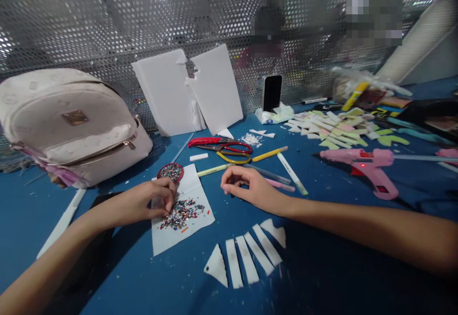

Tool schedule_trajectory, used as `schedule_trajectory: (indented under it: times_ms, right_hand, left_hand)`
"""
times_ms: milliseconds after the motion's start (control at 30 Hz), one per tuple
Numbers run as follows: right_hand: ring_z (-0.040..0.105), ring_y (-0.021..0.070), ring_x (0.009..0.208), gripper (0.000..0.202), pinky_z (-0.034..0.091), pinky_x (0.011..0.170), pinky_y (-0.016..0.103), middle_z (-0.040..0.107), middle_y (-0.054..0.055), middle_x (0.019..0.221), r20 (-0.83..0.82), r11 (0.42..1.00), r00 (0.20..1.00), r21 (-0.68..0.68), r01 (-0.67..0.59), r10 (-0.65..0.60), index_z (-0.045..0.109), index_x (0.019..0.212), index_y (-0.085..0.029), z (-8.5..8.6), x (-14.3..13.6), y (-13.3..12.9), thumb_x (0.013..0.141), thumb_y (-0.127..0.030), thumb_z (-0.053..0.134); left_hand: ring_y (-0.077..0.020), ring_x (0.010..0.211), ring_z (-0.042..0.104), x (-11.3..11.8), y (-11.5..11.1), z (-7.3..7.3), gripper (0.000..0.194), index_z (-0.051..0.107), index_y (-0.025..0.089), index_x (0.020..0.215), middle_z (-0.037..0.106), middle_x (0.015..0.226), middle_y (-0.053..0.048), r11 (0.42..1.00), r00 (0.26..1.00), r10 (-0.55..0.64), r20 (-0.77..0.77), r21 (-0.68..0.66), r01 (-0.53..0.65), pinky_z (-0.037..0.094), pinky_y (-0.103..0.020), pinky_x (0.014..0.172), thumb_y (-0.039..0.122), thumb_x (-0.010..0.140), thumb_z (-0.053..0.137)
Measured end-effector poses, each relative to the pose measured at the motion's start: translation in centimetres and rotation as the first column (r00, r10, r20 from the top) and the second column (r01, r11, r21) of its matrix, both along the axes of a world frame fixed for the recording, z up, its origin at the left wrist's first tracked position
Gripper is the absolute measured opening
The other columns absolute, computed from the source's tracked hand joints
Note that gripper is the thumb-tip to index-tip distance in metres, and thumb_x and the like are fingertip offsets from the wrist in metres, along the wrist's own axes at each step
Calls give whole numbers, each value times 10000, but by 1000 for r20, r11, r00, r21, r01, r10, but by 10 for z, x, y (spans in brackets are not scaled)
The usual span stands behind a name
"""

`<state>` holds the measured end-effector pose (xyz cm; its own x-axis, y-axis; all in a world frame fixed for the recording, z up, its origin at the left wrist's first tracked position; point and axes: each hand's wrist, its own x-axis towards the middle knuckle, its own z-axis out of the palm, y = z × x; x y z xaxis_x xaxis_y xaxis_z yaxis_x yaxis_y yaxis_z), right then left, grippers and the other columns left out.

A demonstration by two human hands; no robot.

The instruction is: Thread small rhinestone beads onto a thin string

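My left hand (157, 198) has its fingertips pinched down at the left edge of a pile of small multicoloured beads (184, 214). The beads lie on a white paper sheet (166, 243), and whatever is between the fingertips is too small to make out. Behind that hand stands a round red-rimmed dish of beads (171, 173). My right hand (246, 186) rests on the blue table with curled fingers, thumb and forefinger apart, nothing visible in it. Nearer to me, white strips (246, 258) lie between a pointed piece (216, 266) and a tail-like piece (275, 231), in a fish shape.
Red-handled scissors (205, 141) and markers (270, 154) lie behind my hands. A pink glue gun (372, 162) and a heap of cut pieces (332, 126) are at right. White boards (218, 90), a phone (272, 93) and a backpack (71, 124) stand at the back.
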<state>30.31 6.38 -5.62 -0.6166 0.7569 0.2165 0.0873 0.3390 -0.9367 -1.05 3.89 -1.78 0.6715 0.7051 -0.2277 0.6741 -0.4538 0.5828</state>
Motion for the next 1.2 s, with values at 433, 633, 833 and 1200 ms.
schedule_trajectory:
  times_ms: [433, 633, 833, 1200]
  right_hand:
    - [595, 124, 741, 94, 440, 623, 237, 618, 9, 812, -44, 1000, 999, -7, -1, 1, 603, 870, -162, 1, -1, 0, 908, -248, 609]
    - [590, 126, 727, 116, 436, 631, 239, 609, 0, 795, -60, 999, 998, 46, -8, 11, 606, 871, -163, 1, -1, -1, 911, -271, 615]
    - [444, 100, 627, 95, 368, 591, 234, 577, -13, 796, -21, 987, 1000, 164, 3, 1, 609, 861, -169, 4, 1, -7, 911, -250, 609]
    - [489, 137, 678, 48, 392, 674, 280, 472, -34, 674, 53, 858, 991, 496, -135, 125, 618, 844, -198, 4, 4, -16, 891, -207, 617]
  left_hand:
    - [-174, 838, 635, 7, -3, 17, 116, 674, 193, 817, 707, 866, -29, 968, 970, 200, 139, 123, -218, 487, -306, 801, 266, 886, 614]
    - [-174, 740, 634, 80, -41, -16, 147, 612, 187, 776, 676, 809, -48, 803, 634, 490, 598, -28, -595, 523, -291, 660, 311, 839, 659]
    - [-167, 742, 607, 108, -68, -38, 118, 593, 213, 805, 642, 825, -30, 815, 644, 475, 600, -23, -579, 519, -290, 652, 303, 868, 635]
    - [-160, 741, 627, 104, -66, -40, 114, 584, 210, 900, 635, 820, -21, 804, 600, 513, 614, -99, -586, 538, -281, 666, 291, 848, 646]
